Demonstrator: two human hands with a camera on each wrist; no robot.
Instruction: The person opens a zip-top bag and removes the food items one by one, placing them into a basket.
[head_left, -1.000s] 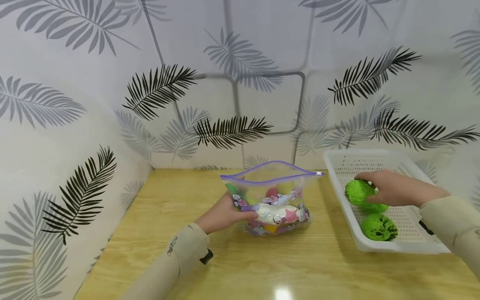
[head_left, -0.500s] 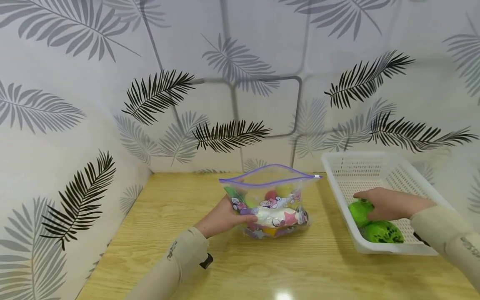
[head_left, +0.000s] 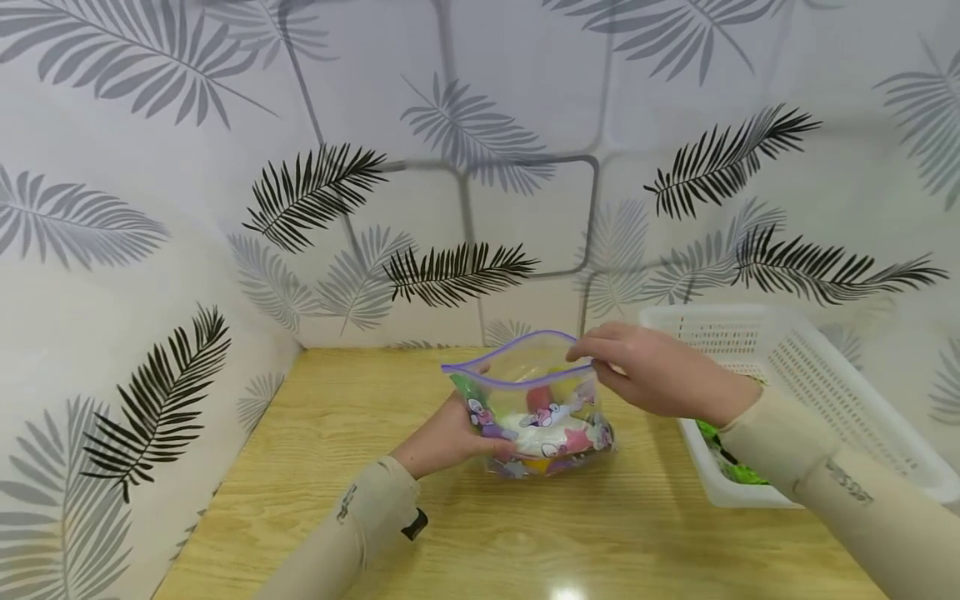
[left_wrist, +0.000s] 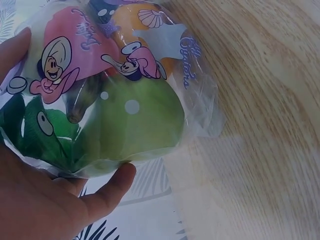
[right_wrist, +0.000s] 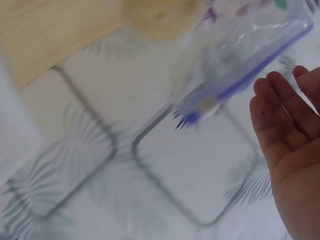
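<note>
A clear zip bag (head_left: pixel 536 425) printed with cartoon figures stands on the table, its purple-edged mouth gaping. My left hand (head_left: pixel 447 440) holds its left side, the thumb across the front. In the left wrist view, a green round thing (left_wrist: pixel 135 117) and a dark green piece (left_wrist: pixel 47 132) show through the plastic; red and yellow shapes also appear inside. At the right end of the mouth hovers my right hand (head_left: pixel 660 375), fingers nearly straight. The right wrist view shows nothing in that hand, with the zip slider (right_wrist: pixel 209 103) just beyond its fingertips.
A white slotted basket (head_left: pixel 847 392) stands at the right, partly behind the right arm. Green things (head_left: pixel 738 475) lie in its near left corner. Patterned cloth (head_left: pixel 510 208) rises behind the wooden table (head_left: pixel 487 542).
My right hand has left the green round thing low in the basket and travelled left to the bag's mouth. The left hand has kept its hold on the bag.
</note>
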